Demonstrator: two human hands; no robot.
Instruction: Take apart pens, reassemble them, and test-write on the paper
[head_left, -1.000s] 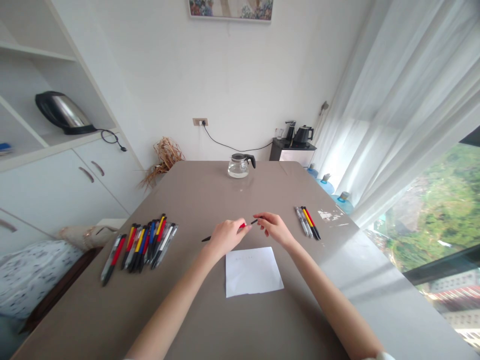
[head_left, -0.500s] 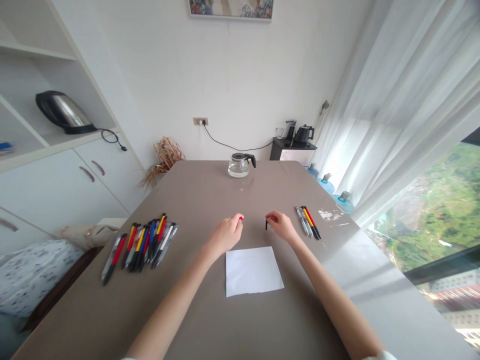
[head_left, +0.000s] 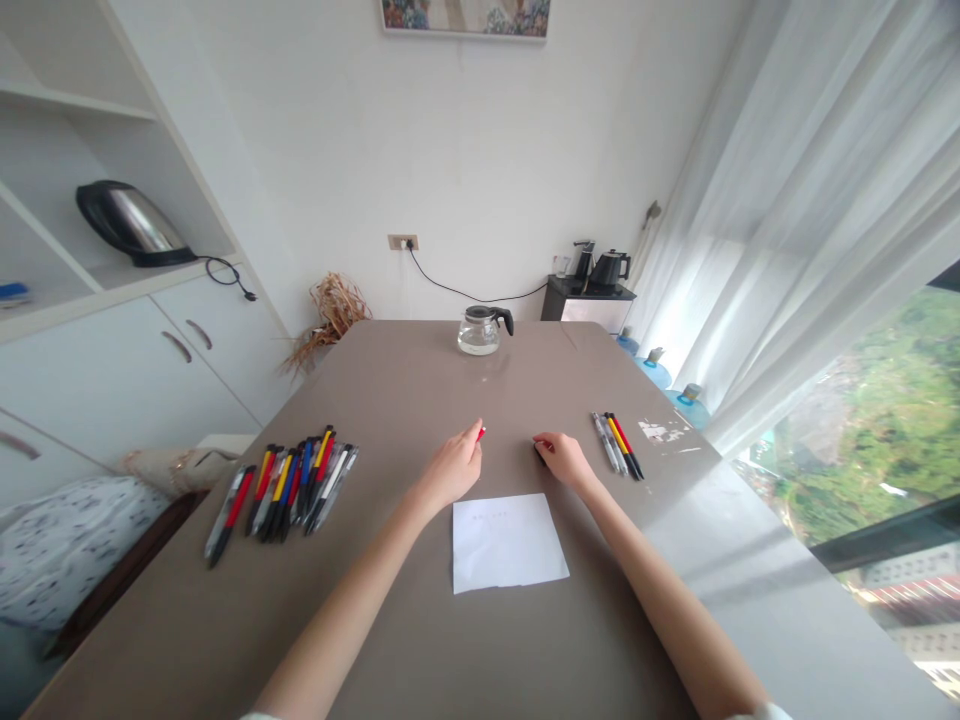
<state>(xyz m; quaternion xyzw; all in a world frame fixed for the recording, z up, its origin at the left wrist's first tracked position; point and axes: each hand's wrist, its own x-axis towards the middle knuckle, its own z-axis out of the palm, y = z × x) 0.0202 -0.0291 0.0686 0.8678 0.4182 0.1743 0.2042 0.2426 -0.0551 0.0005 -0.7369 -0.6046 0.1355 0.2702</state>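
Observation:
My left hand (head_left: 453, 466) is closed round a red pen (head_left: 481, 433), of which only a small red end shows past the fingers. Across a short gap, my right hand (head_left: 562, 458) pinches a slim black pen part (head_left: 538, 453), tilted and mostly covered by the fingers. Whether it is a cap or a grip I cannot tell. Below both hands lies a white sheet of paper (head_left: 510, 550) with a faint line of writing near its top. To the right of my right hand, several pens (head_left: 619, 445) lie side by side, clear, yellow and red with black ends.
A larger group of pens (head_left: 289, 490) in mixed colours lies at the left of the brown table (head_left: 420, 390). At the far edge stands a glass pot (head_left: 478, 335) with a black handle and some clear liquid. Water bottles (head_left: 686, 403) stand beyond the right edge.
The black part in my right hand has gone from hanging upright to tilted and largely hidden, and that hand sits slightly lower. My left hand has barely moved.

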